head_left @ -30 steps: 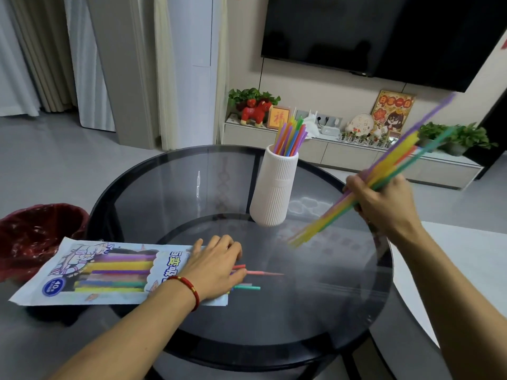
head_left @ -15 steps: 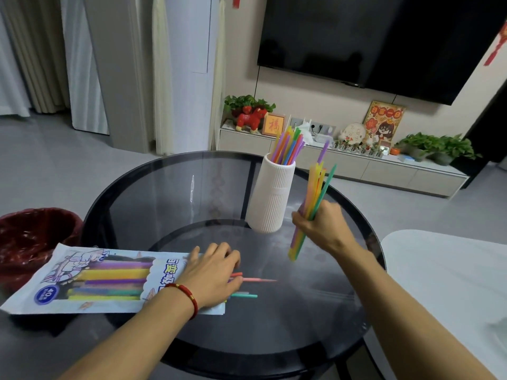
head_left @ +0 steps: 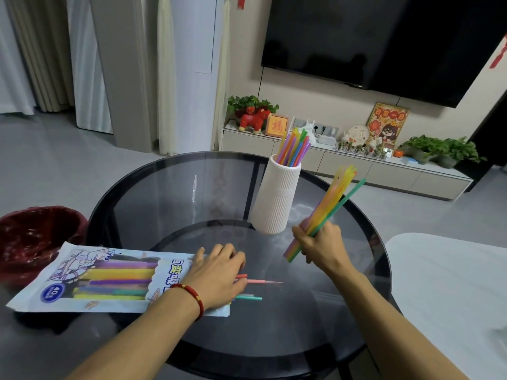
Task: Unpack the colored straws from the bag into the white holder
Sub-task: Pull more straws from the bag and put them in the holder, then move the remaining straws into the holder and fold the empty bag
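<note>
- Right hand (head_left: 319, 244): grip clamped on a straw bundle (head_left: 327, 208), tilted, just right of the white holder (head_left: 277, 198).
- Left hand (head_left: 216, 275): fingers relaxed, pressing the bag (head_left: 104, 281) mouth; bag overhangs the surface (head_left: 170, 193) edge.
- Red bin (head_left: 35, 237) stands left.

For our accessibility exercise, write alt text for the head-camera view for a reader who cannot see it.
A right hand grips a bundle of colored straws beside a white ribbed holder already holding straws, on a round dark glass table. The left hand rests on the straw bag, a few straws poking out of its opening.
</note>
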{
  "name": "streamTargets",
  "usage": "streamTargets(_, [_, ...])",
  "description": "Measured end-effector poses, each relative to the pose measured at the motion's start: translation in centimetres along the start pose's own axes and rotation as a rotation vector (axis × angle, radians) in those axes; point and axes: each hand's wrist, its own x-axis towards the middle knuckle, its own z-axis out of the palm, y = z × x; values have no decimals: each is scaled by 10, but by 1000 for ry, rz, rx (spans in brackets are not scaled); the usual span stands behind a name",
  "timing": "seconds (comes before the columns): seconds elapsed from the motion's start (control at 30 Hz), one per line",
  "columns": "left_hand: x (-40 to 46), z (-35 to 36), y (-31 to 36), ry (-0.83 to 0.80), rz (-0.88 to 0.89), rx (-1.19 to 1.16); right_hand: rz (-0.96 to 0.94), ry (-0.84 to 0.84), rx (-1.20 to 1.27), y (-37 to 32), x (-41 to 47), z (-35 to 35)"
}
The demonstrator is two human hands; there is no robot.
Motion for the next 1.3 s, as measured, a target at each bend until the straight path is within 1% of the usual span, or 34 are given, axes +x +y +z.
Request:
streamTargets(0.07, [1, 1, 0, 9, 3, -9, 8, -24, 11, -4, -1, -1])
streamTargets(0.1, [2, 2, 1, 13, 4, -13, -3, -9, 25, -9, 0, -5])
streamTargets(0.2, [4, 5, 3, 17, 1, -17, -46, 173, 115, -37, 18, -26])
streamTargets(0.3, [6, 8, 5, 12, -3, 4, -86, 347, 286, -74, 43, -53])
streamTargets(0.4, [7, 8, 4, 4, -5, 3, -142, 473, 402, -100, 64, -71])
streamTargets(0.47, [6, 8, 3, 4, 3, 11, -135, 520, 383, -109, 75, -73])
streamTargets(0.57, [5, 9, 3, 6, 9, 16, -84, 471, 273, -115, 88, -65])
streamTargets(0.7, [5, 7, 3, -6, 6, 9, -74, 375, 119, -123, 104, -57])
streamTargets(0.77, [5, 7, 3, -15, 6, 6, -57, 298, 44, -128, 112, -55])
streamTargets(0.87, [5, 5, 1, -25, 6, 0, 22, 128, -62, -135, 122, -54])
streamTargets(0.93, [6, 4, 1, -41, 8, 0, 56, 67, -69, -139, 124, -55])
streamTargets(0.97, [6, 3, 0, -51, 9, 1, 57, 80, -33, -141, 126, -55])
streamTargets(1.07, [5, 2, -1, -65, 15, -6, -8, 210, 29, -146, 123, -60])
streamTargets(1.2, [4, -1, -3, -69, 27, -35, -145, 302, -75, -144, 114, -62])
streamTargets(1.3, [4, -3, -7, -51, 32, -68, -264, 312, -123, -137, 107, -58])
